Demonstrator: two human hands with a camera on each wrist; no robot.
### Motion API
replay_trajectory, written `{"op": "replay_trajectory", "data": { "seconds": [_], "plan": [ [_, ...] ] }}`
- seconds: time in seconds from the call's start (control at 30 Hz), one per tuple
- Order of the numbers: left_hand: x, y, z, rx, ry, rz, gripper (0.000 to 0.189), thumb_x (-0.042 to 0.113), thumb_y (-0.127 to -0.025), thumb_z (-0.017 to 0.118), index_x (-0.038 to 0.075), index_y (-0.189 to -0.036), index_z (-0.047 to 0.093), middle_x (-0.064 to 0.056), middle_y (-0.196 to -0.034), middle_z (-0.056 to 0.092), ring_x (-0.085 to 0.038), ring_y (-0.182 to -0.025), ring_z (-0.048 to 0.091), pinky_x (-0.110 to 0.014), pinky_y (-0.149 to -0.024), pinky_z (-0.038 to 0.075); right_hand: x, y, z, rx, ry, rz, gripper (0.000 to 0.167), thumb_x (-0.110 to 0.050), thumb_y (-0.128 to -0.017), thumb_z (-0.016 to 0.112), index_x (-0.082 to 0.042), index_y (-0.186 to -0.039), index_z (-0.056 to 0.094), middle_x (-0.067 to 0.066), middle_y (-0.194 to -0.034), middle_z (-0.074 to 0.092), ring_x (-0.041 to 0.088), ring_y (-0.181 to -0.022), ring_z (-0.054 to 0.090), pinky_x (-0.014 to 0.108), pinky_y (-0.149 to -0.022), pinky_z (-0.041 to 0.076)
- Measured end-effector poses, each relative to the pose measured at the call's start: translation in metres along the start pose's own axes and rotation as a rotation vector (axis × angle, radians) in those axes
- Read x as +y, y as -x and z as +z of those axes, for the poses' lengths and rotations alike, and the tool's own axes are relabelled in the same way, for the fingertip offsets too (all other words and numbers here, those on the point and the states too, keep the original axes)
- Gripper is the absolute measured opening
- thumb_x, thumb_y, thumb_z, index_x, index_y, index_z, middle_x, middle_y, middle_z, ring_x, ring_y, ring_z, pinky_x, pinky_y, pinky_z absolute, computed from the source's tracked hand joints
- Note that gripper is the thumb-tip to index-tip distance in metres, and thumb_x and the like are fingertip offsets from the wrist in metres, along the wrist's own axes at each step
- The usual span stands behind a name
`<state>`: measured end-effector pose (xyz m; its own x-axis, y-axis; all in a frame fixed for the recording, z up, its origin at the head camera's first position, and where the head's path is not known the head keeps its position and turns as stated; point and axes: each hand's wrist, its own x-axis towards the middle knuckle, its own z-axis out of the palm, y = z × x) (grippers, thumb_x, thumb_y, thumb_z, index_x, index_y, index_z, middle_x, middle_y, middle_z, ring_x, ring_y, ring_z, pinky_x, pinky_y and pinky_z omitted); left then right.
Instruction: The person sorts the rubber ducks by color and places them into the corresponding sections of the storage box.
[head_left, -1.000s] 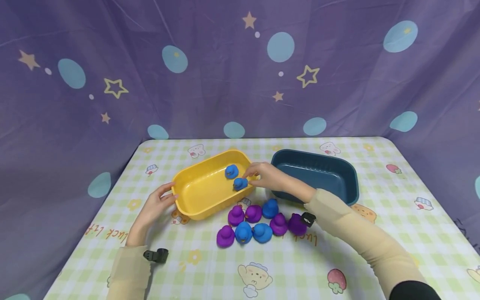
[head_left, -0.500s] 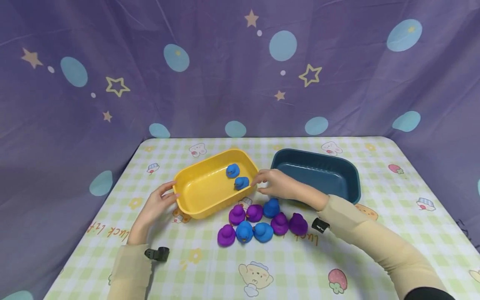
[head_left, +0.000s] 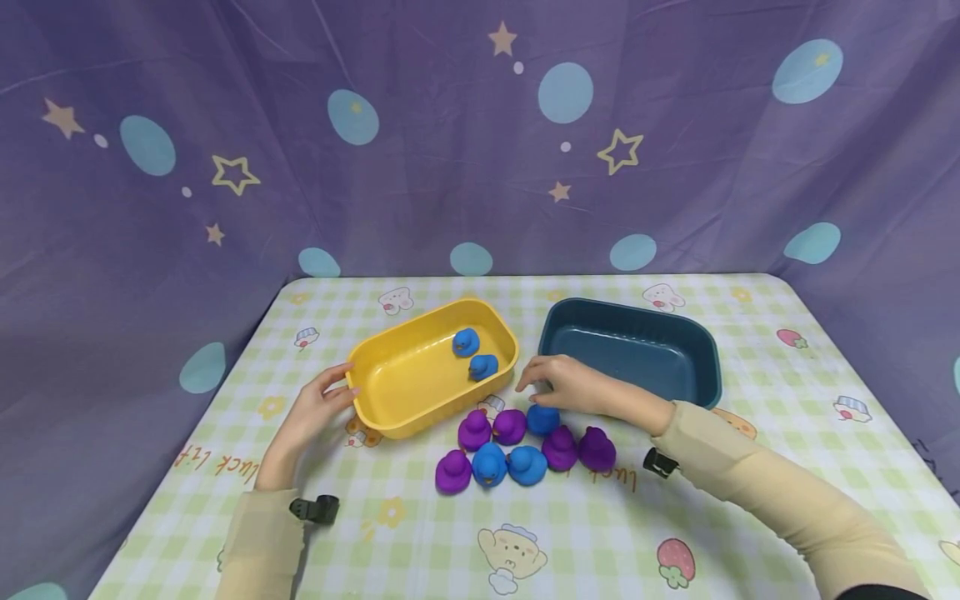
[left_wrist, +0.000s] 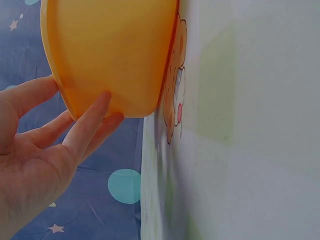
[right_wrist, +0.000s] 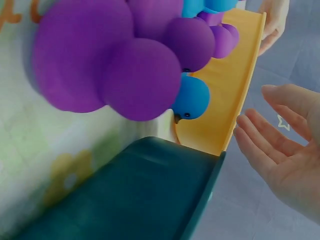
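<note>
My left hand [head_left: 321, 398] rests with fairly straight fingers against the left end of a yellow tray [head_left: 362, 354]; in the left wrist view its fingertips [left_wrist: 106, 97] lie on the tray's outer wall. Inside the tray sit two blue rubber ducks, a farther one [head_left: 466, 342] and a nearer one [head_left: 483, 367]. My right hand [head_left: 564, 383] is empty, fingers loosely bent, just behind and above a blue duck [head_left: 543, 420] at the back of the loose group. The right wrist view shows this hand [right_wrist: 287, 142] with thumb and fingers apart.
A dark teal tray [head_left: 637, 354] stands to the right of the yellow one, partly behind my right forearm. In front lie more ducks close together: several purple ones [head_left: 453, 472] and two further blue ones [head_left: 490, 464]. A checked cloth [head_left: 360, 550] covers the table.
My right hand has let go of the nearer blue duck in the yellow tray, then moved right and toward me, over the loose ducks. The left hand has stayed at the tray's end.
</note>
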<state>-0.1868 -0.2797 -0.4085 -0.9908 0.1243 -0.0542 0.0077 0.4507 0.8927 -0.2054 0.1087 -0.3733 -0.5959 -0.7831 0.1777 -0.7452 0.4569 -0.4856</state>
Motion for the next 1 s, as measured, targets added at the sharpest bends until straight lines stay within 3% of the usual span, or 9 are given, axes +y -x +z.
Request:
{"op": "replay_trajectory", "data": {
  "seconds": [0.23, 0.7, 1.0],
  "plan": [
    [0.001, 0.001, 0.000, 0.000, -0.006, 0.001, 0.056, 0.018, -0.088, 0.055, -0.003, -0.134, 0.030, -0.027, -0.135, 0.031, -0.038, -0.115, 0.043, -0.015, -0.082, 0.043, 0.002, 0.006, 0.005, -0.034, -0.025, 0.009, 0.018, -0.003, -0.078, 0.062, -0.004, -0.096, 0.066, 0.004, -0.091, 0.059, 0.021, -0.072, 0.053, 0.028, -0.064, 0.047],
    [0.002, 0.002, -0.001, -0.001, -0.008, -0.004, 0.057, 0.019, -0.088, 0.055, -0.002, -0.134, 0.030, -0.027, -0.135, 0.030, -0.037, -0.115, 0.043, -0.020, -0.084, 0.044, 0.002, 0.016, 0.009, -0.059, -0.006, 0.039, 0.020, -0.003, -0.078, 0.062, -0.002, -0.097, 0.065, 0.006, -0.097, 0.059, 0.020, -0.083, 0.056, 0.024, -0.071, 0.048],
    [0.000, 0.001, 0.000, 0.001, -0.008, 0.003, 0.056, 0.019, -0.088, 0.054, -0.002, -0.134, 0.030, -0.026, -0.134, 0.031, -0.037, -0.115, 0.043, -0.013, -0.079, 0.043, 0.002, 0.023, 0.012, -0.080, 0.001, 0.079, 0.023, -0.004, -0.078, 0.063, -0.002, -0.101, 0.064, 0.012, -0.106, 0.057, 0.021, -0.092, 0.056, 0.025, -0.073, 0.048]
  ]
}}
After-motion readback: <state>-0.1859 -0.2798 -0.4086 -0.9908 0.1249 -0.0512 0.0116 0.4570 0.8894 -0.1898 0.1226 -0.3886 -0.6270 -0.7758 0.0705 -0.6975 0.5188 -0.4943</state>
